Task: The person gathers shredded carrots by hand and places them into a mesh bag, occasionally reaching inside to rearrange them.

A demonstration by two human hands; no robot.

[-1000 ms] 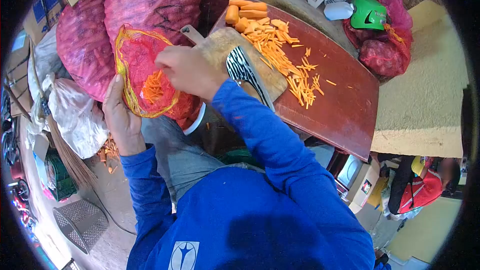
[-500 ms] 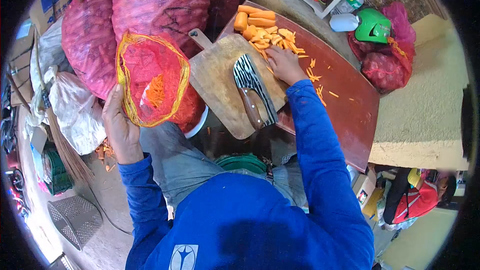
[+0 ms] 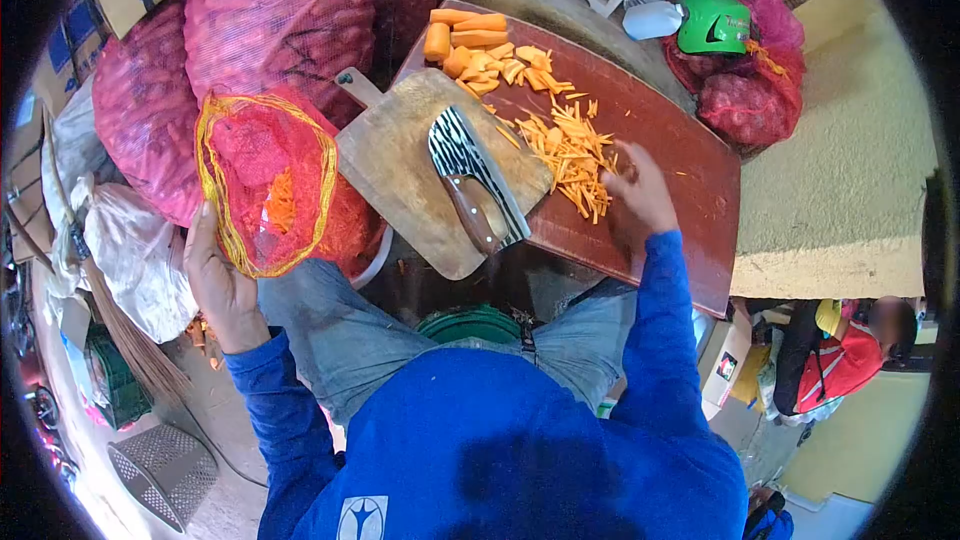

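Note:
My left hand [image 3: 222,285] grips the yellow-edged rim of a red mesh bag [image 3: 255,165], its mouth spread open with orange shreds [image 3: 281,202] inside. Over the red table [image 3: 690,205], my right hand [image 3: 641,190] is beside a pile of thin carrot strips [image 3: 572,155], fingers apart and slightly blurred. Larger carrot pieces [image 3: 478,35] lie at the table's far left corner. A wooden cutting board [image 3: 390,165] overlaps the table's left edge. On it rests a knife [image 3: 470,180] with a black-and-white patterned blade and brown handle.
Big mesh sacks of carrots [image 3: 270,30] stand at the upper left. A green helmet [image 3: 714,20] and a red net bag [image 3: 750,110] are beyond the table. A broom [image 3: 115,305] leans at left. Another person in red [image 3: 840,370] is at far right.
My right hand has moved right and nearer from the carrot pieces, and the pile of strips now shows spread beside the board. My left hand still holds the bag; the view has shifted.

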